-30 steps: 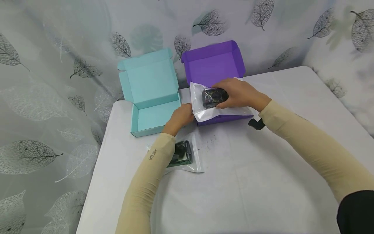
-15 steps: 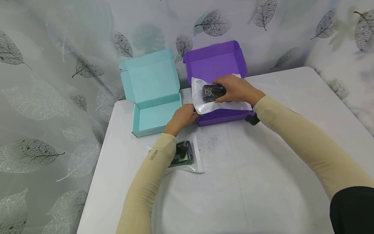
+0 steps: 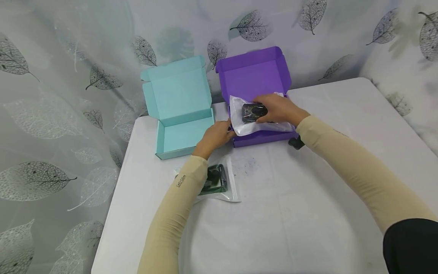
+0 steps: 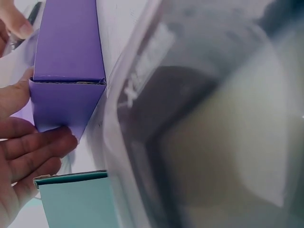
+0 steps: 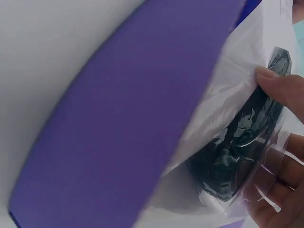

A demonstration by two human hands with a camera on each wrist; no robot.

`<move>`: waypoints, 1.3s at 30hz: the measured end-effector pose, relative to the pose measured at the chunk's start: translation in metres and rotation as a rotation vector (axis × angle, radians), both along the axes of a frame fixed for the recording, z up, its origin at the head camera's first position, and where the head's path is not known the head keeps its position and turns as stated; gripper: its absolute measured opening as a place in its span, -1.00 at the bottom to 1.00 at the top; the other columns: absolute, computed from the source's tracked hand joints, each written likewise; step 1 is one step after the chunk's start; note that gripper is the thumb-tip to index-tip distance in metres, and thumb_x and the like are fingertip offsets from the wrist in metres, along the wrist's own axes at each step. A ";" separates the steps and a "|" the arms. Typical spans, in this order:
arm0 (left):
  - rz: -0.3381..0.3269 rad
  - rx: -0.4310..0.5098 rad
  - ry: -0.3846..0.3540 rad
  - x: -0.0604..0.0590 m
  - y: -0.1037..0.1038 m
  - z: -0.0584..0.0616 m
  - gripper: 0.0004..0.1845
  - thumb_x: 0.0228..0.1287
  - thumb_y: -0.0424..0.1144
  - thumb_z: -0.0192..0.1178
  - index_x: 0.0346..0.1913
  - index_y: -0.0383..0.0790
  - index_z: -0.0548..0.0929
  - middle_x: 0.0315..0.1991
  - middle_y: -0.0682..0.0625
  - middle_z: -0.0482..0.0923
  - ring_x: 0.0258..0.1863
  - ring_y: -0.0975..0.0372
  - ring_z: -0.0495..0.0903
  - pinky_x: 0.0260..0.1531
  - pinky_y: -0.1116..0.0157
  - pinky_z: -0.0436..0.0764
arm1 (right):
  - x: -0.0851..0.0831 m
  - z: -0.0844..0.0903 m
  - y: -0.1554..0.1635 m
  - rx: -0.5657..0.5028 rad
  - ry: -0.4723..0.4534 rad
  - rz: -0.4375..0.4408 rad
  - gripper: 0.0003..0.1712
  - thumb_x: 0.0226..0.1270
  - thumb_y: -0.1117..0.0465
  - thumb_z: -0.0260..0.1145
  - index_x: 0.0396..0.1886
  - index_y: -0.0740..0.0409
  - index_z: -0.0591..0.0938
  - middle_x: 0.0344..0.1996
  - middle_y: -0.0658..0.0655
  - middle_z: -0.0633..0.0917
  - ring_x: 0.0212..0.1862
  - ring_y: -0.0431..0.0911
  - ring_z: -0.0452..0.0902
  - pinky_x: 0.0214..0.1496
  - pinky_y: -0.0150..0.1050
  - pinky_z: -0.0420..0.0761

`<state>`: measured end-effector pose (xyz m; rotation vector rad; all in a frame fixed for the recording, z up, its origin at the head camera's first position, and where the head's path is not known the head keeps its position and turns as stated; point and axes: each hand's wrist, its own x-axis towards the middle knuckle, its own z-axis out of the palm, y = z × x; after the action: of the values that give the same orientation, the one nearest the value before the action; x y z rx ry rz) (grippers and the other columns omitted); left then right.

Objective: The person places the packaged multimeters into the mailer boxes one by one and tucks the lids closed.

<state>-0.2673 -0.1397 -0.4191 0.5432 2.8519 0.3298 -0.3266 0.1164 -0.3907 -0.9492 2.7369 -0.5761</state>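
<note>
An open purple box (image 3: 262,139) stands at the back of the table, its lid upright. My right hand (image 3: 278,108) grips a clear plastic bag (image 3: 246,127) with a black object (image 3: 254,111) inside, held low over the box's tray. In the right wrist view the thumb (image 5: 280,85) and fingers (image 5: 285,190) pinch the bagged black object (image 5: 237,156) beside the purple wall (image 5: 133,118). My left hand (image 3: 217,135) holds the box's front left corner. There the fingers (image 4: 33,149) lie round the purple corner (image 4: 66,102).
An open teal box (image 3: 181,133) sits left of the purple one, also seen as a teal box (image 4: 76,199). A second zip bag (image 3: 219,184) with a dark object lies under my left forearm. A leaf-print curtain hangs behind. The table's right edge is near.
My right hand has lowered the bagged black object toward the purple box's tray. My left hand has shifted slightly right, from the bag's edge to the box's corner.
</note>
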 end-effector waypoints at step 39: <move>0.008 -0.033 -0.043 0.001 0.003 0.007 -0.22 0.59 0.09 0.14 0.60 -0.35 0.22 0.36 -0.22 0.52 0.30 -0.04 0.53 0.16 0.03 0.57 | 0.004 -0.034 0.002 0.143 -0.005 0.050 -0.05 0.34 0.02 0.52 0.56 0.34 0.32 0.43 0.36 0.45 0.45 0.29 0.31 0.48 0.29 0.10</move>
<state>-0.2667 -0.1370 -0.4123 0.5116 2.8133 0.2923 -0.3229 0.1181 -0.4247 -0.9768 2.6989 -0.3684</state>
